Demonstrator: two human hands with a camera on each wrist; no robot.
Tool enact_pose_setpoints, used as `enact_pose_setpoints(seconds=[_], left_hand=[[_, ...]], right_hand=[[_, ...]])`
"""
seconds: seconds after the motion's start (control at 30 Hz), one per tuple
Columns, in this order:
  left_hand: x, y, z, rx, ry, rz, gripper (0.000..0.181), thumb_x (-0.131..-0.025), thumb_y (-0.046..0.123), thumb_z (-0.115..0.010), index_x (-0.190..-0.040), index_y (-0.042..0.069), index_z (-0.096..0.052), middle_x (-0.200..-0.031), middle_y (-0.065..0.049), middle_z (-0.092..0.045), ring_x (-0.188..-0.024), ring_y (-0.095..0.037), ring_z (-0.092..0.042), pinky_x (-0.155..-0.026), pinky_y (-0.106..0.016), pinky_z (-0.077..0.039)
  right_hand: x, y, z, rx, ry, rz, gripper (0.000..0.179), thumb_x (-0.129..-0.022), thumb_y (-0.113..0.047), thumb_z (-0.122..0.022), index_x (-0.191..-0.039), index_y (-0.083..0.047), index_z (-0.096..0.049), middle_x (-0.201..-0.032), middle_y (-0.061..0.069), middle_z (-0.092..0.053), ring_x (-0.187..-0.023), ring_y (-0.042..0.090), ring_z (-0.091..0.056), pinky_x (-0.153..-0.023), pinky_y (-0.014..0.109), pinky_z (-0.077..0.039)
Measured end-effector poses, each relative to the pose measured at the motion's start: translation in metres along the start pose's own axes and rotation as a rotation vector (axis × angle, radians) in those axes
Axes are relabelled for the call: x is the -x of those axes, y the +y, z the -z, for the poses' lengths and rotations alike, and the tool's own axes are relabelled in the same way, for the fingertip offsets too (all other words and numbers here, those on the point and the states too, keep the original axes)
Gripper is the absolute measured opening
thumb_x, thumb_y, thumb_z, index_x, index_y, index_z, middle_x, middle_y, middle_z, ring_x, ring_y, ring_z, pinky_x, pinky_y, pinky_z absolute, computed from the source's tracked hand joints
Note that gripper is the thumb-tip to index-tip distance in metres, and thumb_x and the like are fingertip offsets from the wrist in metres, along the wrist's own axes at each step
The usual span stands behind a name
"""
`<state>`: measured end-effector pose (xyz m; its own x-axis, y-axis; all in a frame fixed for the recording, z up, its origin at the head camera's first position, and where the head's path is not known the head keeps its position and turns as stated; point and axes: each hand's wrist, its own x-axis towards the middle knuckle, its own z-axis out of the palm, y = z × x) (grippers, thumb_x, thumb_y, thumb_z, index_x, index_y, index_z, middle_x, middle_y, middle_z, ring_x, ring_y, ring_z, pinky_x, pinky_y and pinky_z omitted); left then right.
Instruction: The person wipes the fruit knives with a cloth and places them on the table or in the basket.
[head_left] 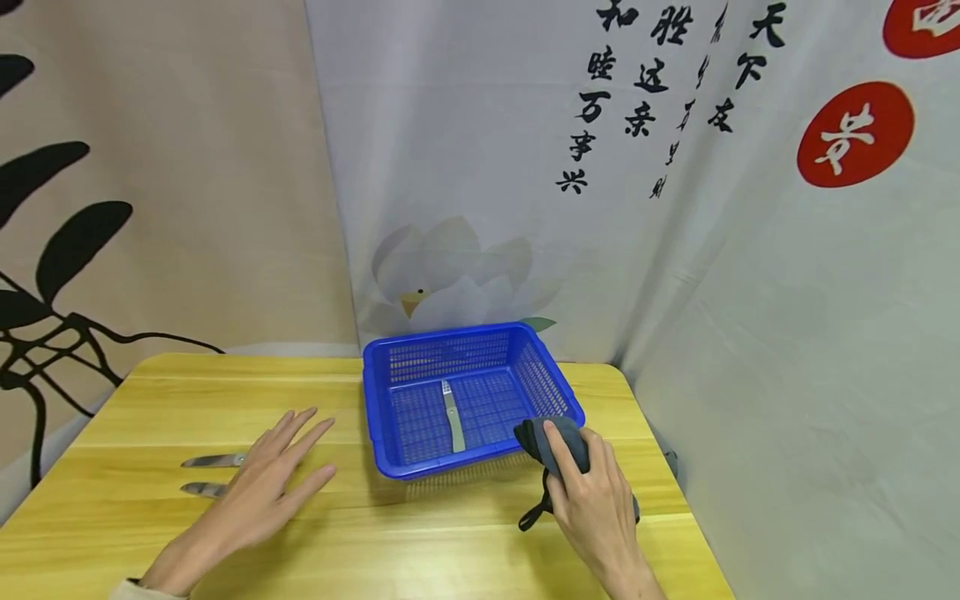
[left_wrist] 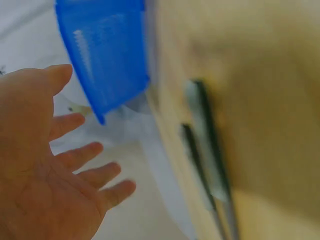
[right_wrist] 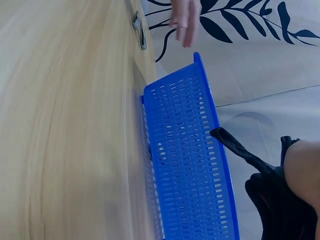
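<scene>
My left hand [head_left: 262, 492] is held over the left side of the table, fingers spread and nothing in its grasp. Beneath it lie two knives [head_left: 210, 461], side by side, blades pointing left. The hand hides their handles in the head view; the left wrist view shows a grey-green handle [left_wrist: 205, 145], blurred. On the right, my right hand [head_left: 596, 500] grips a bunched dark grey cloth [head_left: 555, 442] with a black hanging loop [right_wrist: 240, 150]. That cloth overlaps the near right corner of a blue plastic basket [head_left: 405, 471]. Inside the basket lies a slim utensil with a grey-green handle [head_left: 456, 429].
The basket stands towards the back of a yellow wood-grain table [head_left: 420, 542]. Behind it hangs a pale curtain [head_left: 465, 150] printed with dark leaves and characters. More white fabric [head_left: 810, 375] hangs along the table's right edge.
</scene>
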<state>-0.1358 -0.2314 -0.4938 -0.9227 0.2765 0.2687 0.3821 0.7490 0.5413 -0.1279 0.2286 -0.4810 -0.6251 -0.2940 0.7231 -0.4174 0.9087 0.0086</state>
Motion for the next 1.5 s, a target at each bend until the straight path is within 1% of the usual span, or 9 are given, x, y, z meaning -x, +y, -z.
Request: enact_pose_setpoints(seconds=[0.13,0.23,0.53,0.8,0.93,1.07,1.13,1.3,1.5], left_hand=[[0.025,-0.029,0.003,-0.088,-0.038,0.009,0.062,-0.112,0.036,-0.072,-0.166,0.009,-0.056,-0.172,-0.031,-0.046,-0.151,-0.065,-0.049,-0.104,-0.09,-0.049],[0.039,-0.046,0.001,-0.114,-0.066,-0.001,0.058,-0.111,0.032,-0.074,-0.162,0.007,-0.059,-0.164,-0.031,-0.056,-0.144,-0.065,-0.056,-0.098,-0.086,-0.055],[0.047,-0.074,-0.007,-0.24,-0.219,-0.04,0.035,-0.107,0.019,-0.077,-0.141,0.011,-0.078,-0.149,-0.021,-0.073,-0.134,-0.052,-0.07,-0.099,-0.077,-0.058],[0.046,-0.078,-0.01,-0.433,-0.068,-0.166,0.035,-0.085,0.003,-0.095,-0.113,0.023,-0.085,-0.112,0.008,-0.08,-0.094,-0.016,-0.077,-0.08,-0.037,-0.068],[0.046,-0.078,-0.007,-0.402,-0.097,-0.161,0.036,-0.083,0.004,-0.096,-0.112,0.021,-0.083,-0.103,0.013,-0.07,-0.083,-0.005,-0.066,-0.07,-0.026,-0.061],[0.042,-0.07,0.005,-0.284,-0.202,-0.075,0.032,-0.091,0.007,-0.091,-0.117,0.02,-0.079,-0.102,0.013,-0.061,-0.081,0.006,-0.05,-0.065,-0.021,-0.052],[0.039,-0.063,0.012,-0.222,-0.188,-0.09,0.031,-0.093,0.006,-0.089,-0.117,0.02,-0.076,-0.104,0.014,-0.059,-0.083,0.009,-0.045,-0.064,-0.022,-0.049],[0.026,-0.034,0.03,-0.096,0.021,-0.247,0.036,-0.089,-0.002,-0.09,-0.111,0.019,-0.072,-0.102,0.016,-0.063,-0.087,0.012,-0.05,-0.062,-0.019,-0.051],[0.005,0.024,0.057,0.127,0.159,-0.11,0.031,-0.097,0.0,-0.086,-0.119,0.018,-0.073,-0.103,0.011,-0.077,-0.093,0.007,-0.071,-0.073,-0.017,-0.065]], right_hand=[[0.003,-0.001,0.0,-0.006,0.011,0.006,0.071,-0.09,-0.011,-0.072,-0.16,-0.022,-0.065,-0.125,0.031,-0.067,-0.095,0.038,-0.067,-0.057,0.04,-0.055],[0.004,-0.001,-0.001,-0.011,0.013,0.009,0.072,-0.09,-0.011,-0.073,-0.161,-0.022,-0.064,-0.125,0.03,-0.067,-0.096,0.038,-0.067,-0.058,0.04,-0.055],[0.007,-0.003,-0.002,-0.022,0.003,0.017,0.071,-0.089,-0.011,-0.074,-0.16,-0.022,-0.066,-0.123,0.028,-0.067,-0.096,0.036,-0.067,-0.059,0.039,-0.058],[0.005,-0.004,-0.002,-0.025,0.003,0.025,0.074,-0.09,-0.011,-0.075,-0.162,-0.023,-0.064,-0.123,0.026,-0.068,-0.098,0.036,-0.068,-0.06,0.041,-0.059],[0.004,-0.004,-0.001,-0.03,0.002,0.024,0.073,-0.09,-0.011,-0.074,-0.162,-0.023,-0.064,-0.124,0.026,-0.067,-0.098,0.035,-0.068,-0.059,0.039,-0.058],[0.003,-0.004,-0.001,-0.034,-0.005,0.017,0.073,-0.091,-0.011,-0.075,-0.162,-0.024,-0.063,-0.124,0.026,-0.067,-0.098,0.035,-0.068,-0.058,0.037,-0.056],[0.003,-0.004,0.0,-0.036,-0.008,0.014,0.073,-0.091,-0.011,-0.076,-0.162,-0.024,-0.063,-0.124,0.026,-0.067,-0.097,0.034,-0.068,-0.058,0.036,-0.055],[0.002,-0.005,0.001,-0.044,-0.007,0.007,0.073,-0.091,-0.011,-0.075,-0.162,-0.025,-0.063,-0.125,0.026,-0.067,-0.097,0.034,-0.067,-0.057,0.033,-0.053],[0.0,-0.008,0.003,-0.07,0.008,0.003,0.073,-0.092,-0.012,-0.073,-0.163,-0.026,-0.062,-0.125,0.027,-0.067,-0.098,0.035,-0.068,-0.056,0.032,-0.053]])
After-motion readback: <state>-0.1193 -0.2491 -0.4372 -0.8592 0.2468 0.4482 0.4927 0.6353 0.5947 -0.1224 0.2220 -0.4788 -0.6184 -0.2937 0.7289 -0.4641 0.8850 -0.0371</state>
